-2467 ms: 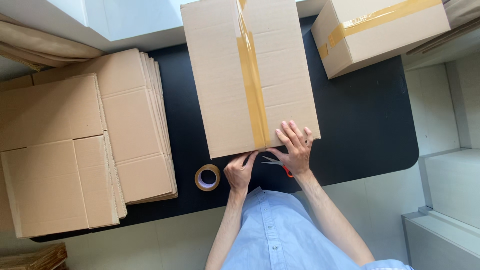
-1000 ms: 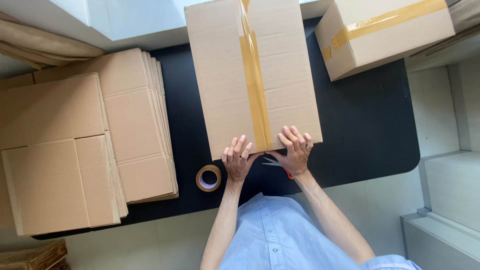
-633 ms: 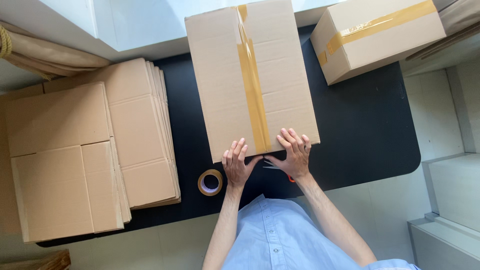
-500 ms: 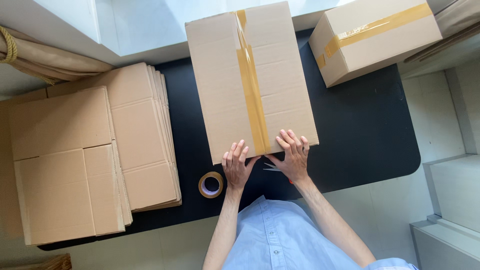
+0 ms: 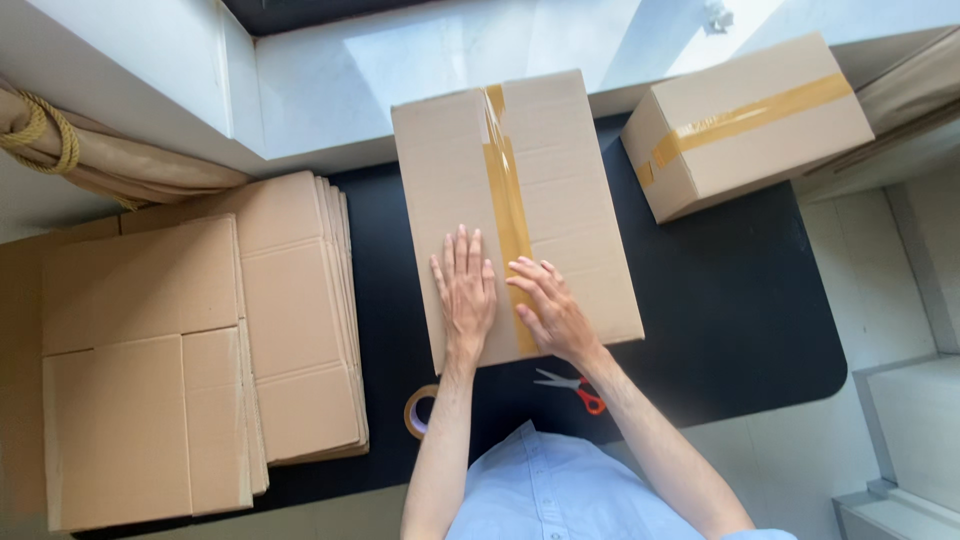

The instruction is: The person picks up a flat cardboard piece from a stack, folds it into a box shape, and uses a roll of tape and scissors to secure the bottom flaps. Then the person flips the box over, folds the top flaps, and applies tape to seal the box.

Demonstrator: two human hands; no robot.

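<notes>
Hands, left [image 5: 464, 292] and right [image 5: 551, 312], flat, fingers spread, on taped carton [image 5: 512, 215]; scissors [image 5: 572, 388], tape roll [image 5: 419, 411] just behind wrists; flattened cartons [image 5: 190, 340] left, second sealed box [image 5: 750, 122] beyond right.

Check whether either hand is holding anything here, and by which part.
Nothing is held. The left hand and right hand lie flat on the taped cardboard box, beside its tape seam.

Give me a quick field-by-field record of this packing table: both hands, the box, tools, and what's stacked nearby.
left hand: flat on the box top, left of the tape
right hand: flat on the tape seam
taped box: closed, on the black table
scissors: lying below the box
tape roll: near table edge
flat cardboard stack: left side
second taped box: upper right
</notes>
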